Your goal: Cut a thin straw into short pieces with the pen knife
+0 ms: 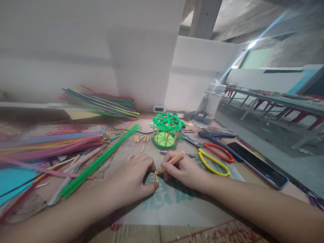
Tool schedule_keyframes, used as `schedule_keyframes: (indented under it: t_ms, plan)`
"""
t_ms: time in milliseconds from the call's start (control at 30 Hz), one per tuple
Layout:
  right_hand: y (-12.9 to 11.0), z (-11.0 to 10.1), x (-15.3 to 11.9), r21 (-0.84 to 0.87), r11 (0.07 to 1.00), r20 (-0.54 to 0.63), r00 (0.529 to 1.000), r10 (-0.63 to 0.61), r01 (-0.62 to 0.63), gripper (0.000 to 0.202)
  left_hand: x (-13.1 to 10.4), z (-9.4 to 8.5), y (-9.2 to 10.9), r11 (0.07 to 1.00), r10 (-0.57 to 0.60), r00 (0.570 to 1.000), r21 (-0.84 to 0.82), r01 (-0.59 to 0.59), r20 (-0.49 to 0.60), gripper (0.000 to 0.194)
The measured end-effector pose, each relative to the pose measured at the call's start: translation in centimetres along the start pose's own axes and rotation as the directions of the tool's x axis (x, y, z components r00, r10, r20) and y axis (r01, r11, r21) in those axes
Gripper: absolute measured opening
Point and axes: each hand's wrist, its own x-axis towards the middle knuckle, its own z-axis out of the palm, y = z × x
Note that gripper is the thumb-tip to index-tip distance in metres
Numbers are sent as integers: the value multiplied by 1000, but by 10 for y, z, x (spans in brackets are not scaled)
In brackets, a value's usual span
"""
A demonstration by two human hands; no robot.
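My left hand [138, 175] pinches a short orange stick [156, 177] between thumb and forefinger, low over the work sheet. In my right hand [181, 170] is an orange marker [176, 158], its tip touching or very near the stick. Just beyond my hands stands a small green round frame [167, 131] with a green base, thin upright posts and a spoked top. Several short orange sticks [141, 138] lie to the left of the frame. A pen [163, 152] lies behind my right hand, partly hidden by it.
Long green strips [101, 160] and bundles of coloured strips [50, 145] lie to the left. Rightward are scissors with red and yellow handles [212, 165], blue-handled pliers [215, 136] and a phone [258, 165]. A water bottle [209, 106] and a small digital display [159, 109] stand at the back.
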Motion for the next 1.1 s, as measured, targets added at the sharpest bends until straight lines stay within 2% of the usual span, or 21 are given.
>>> schedule_keyframes:
  t_ms: [200,567,767,1100]
  plan:
    - [-2,0,-1,-32,999,-13,1000,-14,14,21,0,-1,1,1000,-4,1000,9,3,24,18]
    - [-4,-2,-3,-6,1000,87,996,4,-4,21,1,-1,-3,1000,2,999,13,-3,32,19]
    - [-7,-3,-2,-56,997,-11,999,-54,53,18,2,-3,-2,1000,17,999,7,-18,34,20]
    - [-7,-4,0,-123,991,10,998,-61,62,18,3,-5,-2,999,33,999,11,-33,32,20]
